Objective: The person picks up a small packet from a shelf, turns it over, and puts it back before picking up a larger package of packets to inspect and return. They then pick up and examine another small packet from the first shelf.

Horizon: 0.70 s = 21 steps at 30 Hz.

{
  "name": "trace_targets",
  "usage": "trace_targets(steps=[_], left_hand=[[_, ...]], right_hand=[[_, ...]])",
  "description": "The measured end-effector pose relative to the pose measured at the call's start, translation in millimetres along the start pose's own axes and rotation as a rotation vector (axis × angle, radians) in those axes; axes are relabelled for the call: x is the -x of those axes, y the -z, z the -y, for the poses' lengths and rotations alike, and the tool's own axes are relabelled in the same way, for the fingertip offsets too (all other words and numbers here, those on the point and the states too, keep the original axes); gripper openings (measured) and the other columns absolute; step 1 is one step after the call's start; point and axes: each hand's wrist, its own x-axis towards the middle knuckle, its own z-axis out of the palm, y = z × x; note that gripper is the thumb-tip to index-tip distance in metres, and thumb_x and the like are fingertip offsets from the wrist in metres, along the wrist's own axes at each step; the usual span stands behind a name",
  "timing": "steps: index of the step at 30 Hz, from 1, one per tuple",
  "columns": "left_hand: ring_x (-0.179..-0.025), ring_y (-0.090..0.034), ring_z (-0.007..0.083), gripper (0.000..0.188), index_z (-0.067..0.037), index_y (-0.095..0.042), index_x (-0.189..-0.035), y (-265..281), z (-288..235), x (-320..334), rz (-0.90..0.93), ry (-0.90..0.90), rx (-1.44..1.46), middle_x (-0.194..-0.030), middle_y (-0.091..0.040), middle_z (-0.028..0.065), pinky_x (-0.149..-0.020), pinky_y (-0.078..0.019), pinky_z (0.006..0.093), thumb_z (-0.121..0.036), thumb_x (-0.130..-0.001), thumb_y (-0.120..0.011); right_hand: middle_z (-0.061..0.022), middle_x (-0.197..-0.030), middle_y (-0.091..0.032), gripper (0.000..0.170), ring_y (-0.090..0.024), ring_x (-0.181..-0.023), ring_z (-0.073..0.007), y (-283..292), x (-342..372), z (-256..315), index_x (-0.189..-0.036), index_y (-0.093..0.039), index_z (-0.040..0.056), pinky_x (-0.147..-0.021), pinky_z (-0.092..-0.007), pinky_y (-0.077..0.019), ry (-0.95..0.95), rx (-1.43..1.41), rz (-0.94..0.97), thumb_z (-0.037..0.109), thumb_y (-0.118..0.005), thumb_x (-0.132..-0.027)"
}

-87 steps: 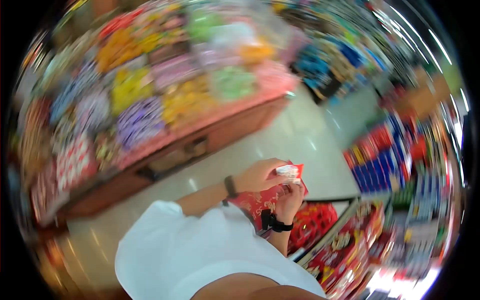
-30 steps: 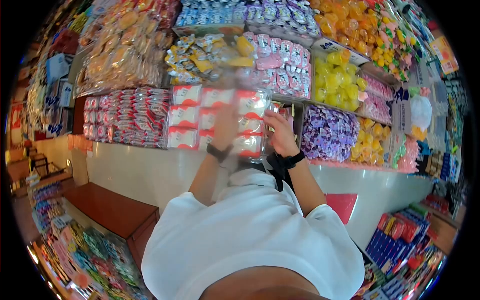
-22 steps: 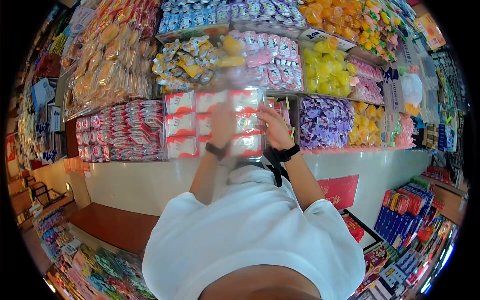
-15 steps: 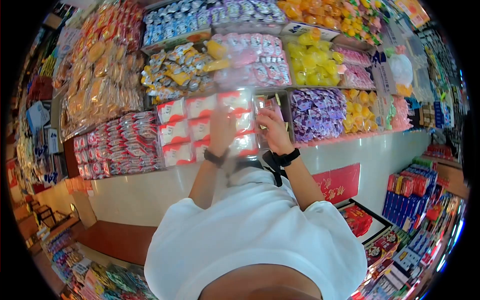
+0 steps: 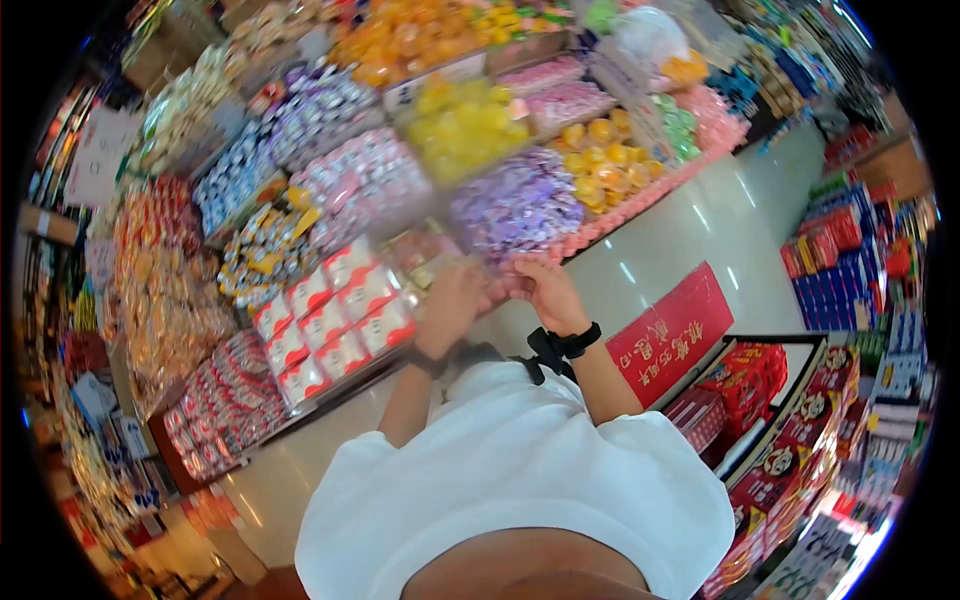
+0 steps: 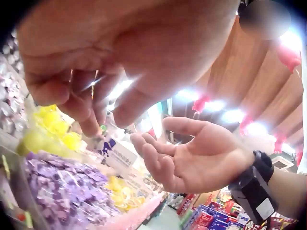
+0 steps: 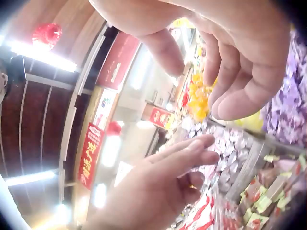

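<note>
one pink-edged surface is bearing one heap of purple-wrapped sweets, lying just ahead of both hands; nine red-and-white packets are sitting in three rows to its left. left hand, released, is hanging with fingers loosely bent; right hand, also released, is facing palm-up, fingers slightly curling.

From in front of the square white-and-red plastic packets, the bare left hand and the bare right hand were brought near the purple-wrapped sweets.
</note>
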Motion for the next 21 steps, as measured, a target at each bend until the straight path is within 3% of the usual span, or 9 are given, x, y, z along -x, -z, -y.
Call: trace_targets(steps=[5, 8, 11, 12, 15, 16, 20, 21], left_hand=[[-0.074, -0.061, 0.0232, 0.026, -0.001, -0.066, -0.113, -90.6, -71.1, 1.6, 0.123, -0.12, 0.022, -0.093, -0.066, 0.013, -0.069, -0.0493, 0.0342, -0.016, -0.092, -0.066], [-0.08, -0.062, 0.0236, 0.027, -0.001, -0.067, -0.113, -166.6, -80.4, 12.4, 0.168, -0.231, -0.026, -0.091, -0.067, 0.0135, -0.073, -0.0496, 0.0351, -0.016, -0.091, -0.067], [-0.082, -0.062, 0.0241, 0.028, -0.001, -0.066, -0.114, -226.3, -122.4, 23.6, 0.345, -0.219, 0.026, -0.092, -0.068, 0.0136, -0.075, -0.0497, 0.0347, -0.016, -0.09, -0.068], [-0.1, -0.063, 0.0381, 0.03, 0.0, -0.066, -0.114, -240.6, -139.7, 26.3, 0.469, -0.199, 0.063, -0.108, -0.067, 0.022, -0.085, -0.0491, 0.0453, -0.022, -0.094, -0.062], [-0.098, -0.063, 0.0378, 0.03, 0.0, -0.065, -0.114, -281.8, -196.2, 31.5, 0.692, -0.21, 0.075, -0.105, -0.066, 0.0223, -0.085, -0.0494, 0.0445, -0.021, -0.093, -0.062], [-0.08, -0.061, 0.0179, 0.029, -0.001, -0.065, -0.117, -306.4, -189.6, 32.6, 0.666, -0.362, 0.087, -0.093, -0.066, 0.0101, -0.073, -0.0503, 0.0316, -0.014, -0.091, -0.068], [-0.081, -0.06, 0.0181, 0.03, 0.001, -0.064, -0.117, -368.5, -218.6, 25.9, 0.832, -0.512, 0.015, -0.097, -0.065, 0.0093, -0.076, -0.0511, 0.0311, -0.014, -0.091, -0.069], [-0.084, -0.062, 0.0221, 0.03, 0.001, -0.064, -0.116, -382.5, -229.2, 23.0, 0.883, -0.517, 0.023, -0.099, -0.065, 0.0126, -0.078, -0.0513, 0.0339, -0.015, -0.091, -0.068]], right_hand=[[-0.0079, -0.105, -0.07, 0.018, -0.068, -0.09, -0.0176, 105.5, 72.5, 49.9, -0.111, -0.062, 0.0071, -0.079, -0.0314, -0.0535, 0.186, -0.137, -0.196, 0.018, -0.06, -0.097], [-0.0079, -0.104, -0.07, 0.019, -0.067, -0.091, -0.018, 179.0, 124.2, 71.1, -0.11, -0.062, 0.0067, -0.08, -0.0325, -0.0526, 0.321, -0.216, -0.314, 0.02, -0.059, -0.097], [-0.008, -0.103, -0.07, 0.019, -0.065, -0.091, -0.0184, 241.2, 177.0, 79.8, -0.109, -0.062, 0.0068, -0.081, -0.0334, -0.0517, 0.425, -0.296, -0.462, 0.021, -0.059, -0.097], [-0.0081, -0.103, -0.07, 0.019, -0.065, -0.091, -0.0186, 258.5, 195.4, 81.0, -0.109, -0.062, 0.0069, -0.081, -0.0337, -0.0515, 0.457, -0.323, -0.522, 0.021, -0.059, -0.097], [-0.0082, -0.103, -0.07, 0.017, -0.065, -0.091, -0.0186, 305.7, 245.6, 77.1, -0.107, -0.062, 0.0073, -0.08, -0.0339, -0.0514, 0.564, -0.457, -0.67, 0.02, -0.058, -0.097], [-0.0086, -0.102, -0.069, 0.018, -0.065, -0.09, -0.0186, 317.9, 262.4, 75.8, -0.107, -0.062, 0.0073, -0.08, -0.0333, -0.0511, 0.605, -0.489, -0.72, 0.021, -0.06, -0.096], [-0.0084, -0.101, -0.069, 0.016, -0.065, -0.087, -0.0185, 356.3, 324.7, 70.1, -0.106, -0.062, 0.007, -0.079, -0.0335, -0.052, 0.759, -0.63, -0.911, 0.019, -0.06, -0.096], [-0.0078, -0.1, -0.069, 0.015, -0.066, -0.087, -0.0185, 364.5, 338.1, 69.7, -0.106, -0.062, 0.0069, -0.079, -0.0342, -0.0529, 0.794, -0.661, -0.953, 0.018, -0.059, -0.096]])
